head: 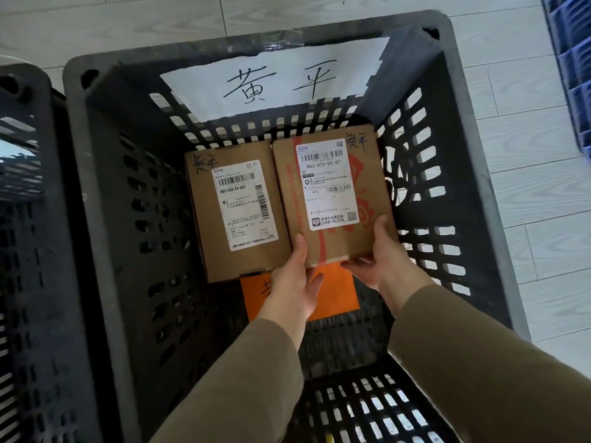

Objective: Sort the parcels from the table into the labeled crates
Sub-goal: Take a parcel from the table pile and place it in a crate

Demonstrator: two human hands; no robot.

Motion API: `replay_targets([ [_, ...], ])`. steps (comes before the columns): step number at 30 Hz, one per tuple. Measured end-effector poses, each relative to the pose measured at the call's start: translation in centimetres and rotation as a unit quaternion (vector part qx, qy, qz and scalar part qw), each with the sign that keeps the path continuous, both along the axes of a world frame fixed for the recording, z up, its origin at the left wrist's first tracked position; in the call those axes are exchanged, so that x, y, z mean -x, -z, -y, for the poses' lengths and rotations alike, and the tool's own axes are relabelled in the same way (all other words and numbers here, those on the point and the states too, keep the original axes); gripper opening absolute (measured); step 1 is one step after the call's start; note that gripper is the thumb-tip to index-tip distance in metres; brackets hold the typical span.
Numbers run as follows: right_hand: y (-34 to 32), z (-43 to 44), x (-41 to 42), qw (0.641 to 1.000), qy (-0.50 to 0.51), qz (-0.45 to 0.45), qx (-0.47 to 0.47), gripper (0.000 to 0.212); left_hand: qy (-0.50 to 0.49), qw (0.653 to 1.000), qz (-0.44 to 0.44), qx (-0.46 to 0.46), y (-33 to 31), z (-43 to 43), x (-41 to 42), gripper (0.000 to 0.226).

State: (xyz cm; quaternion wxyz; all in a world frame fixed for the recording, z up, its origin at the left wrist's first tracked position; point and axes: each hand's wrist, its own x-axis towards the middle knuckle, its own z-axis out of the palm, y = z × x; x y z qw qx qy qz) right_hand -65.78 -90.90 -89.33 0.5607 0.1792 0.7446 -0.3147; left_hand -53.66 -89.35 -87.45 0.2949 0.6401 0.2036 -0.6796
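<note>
We noted left hand (289,282) and right hand (382,262) gripping the near edge of a brown cardboard box with red print and white shipping label (332,193), thumbs on top, fingers curled beneath. Box was inside a black slotted plastic crate (96,161), toward its far right corner, just beside a plain brown cardboard box (236,215) at left. An orange flat parcel (342,295) lay below the hands. A white handwritten paper sign (275,78) was taped on the far wall.

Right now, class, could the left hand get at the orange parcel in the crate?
Probably, but not freely: the left hand grips the red-printed box with the right hand. The orange parcel lies just beneath, partly under that box.
</note>
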Motion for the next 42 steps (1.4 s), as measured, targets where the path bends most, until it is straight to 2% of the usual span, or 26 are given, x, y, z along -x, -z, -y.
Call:
replay_targets([
  [6,0.1,-0.1,0.7,0.998,-0.046,0.031,-0.014,0.072,0.086,0.995,0.031,-0.029,-0.5,0.2,0.0,0.061],
  [12,-2.1,0.2,0.5,0.997,-0.050,0.056,-0.029,0.065,0.096,0.994,0.010,-0.043,-4.1,0.3,0.3,0.053],
  [18,-8.6,0.5,-0.4,0.994,-0.101,0.040,-0.025,0.040,0.145,0.989,0.002,-0.004,-10.1,0.2,-0.5,0.053],
  [21,-13.5,0.9,-1.1,0.991,-0.128,0.039,-0.003,0.038,0.188,0.982,0.006,0.030,-14.1,0.8,-1.6,0.048],
  [25,-20.0,1.5,-2.1,0.982,-0.180,0.031,0.039,0.042,0.217,0.974,0.018,0.063,-21.0,1.6,-3.8,0.025],
  [28,-25.2,1.2,-3.3,0.978,-0.197,0.021,0.071,0.034,0.226,0.968,0.023,0.110,-26.5,1.6,-6.1,0.047],
  [29,-27.1,1.0,-3.9,0.977,-0.195,0.018,0.083,0.037,0.221,0.967,0.023,0.123,-28.4,1.6,-6.9,0.050],
  [33,-34.3,-0.3,-6.3,0.974,-0.197,0.021,0.112,0.054,0.205,0.967,0.024,0.150,-35.2,0.3,-9.5,0.055],
  [42,-51.8,-4.8,-11.6,0.934,-0.298,0.032,0.196,0.055,0.143,0.959,0.081,0.229,-51.7,-7.0,-15.4,0.055],
])
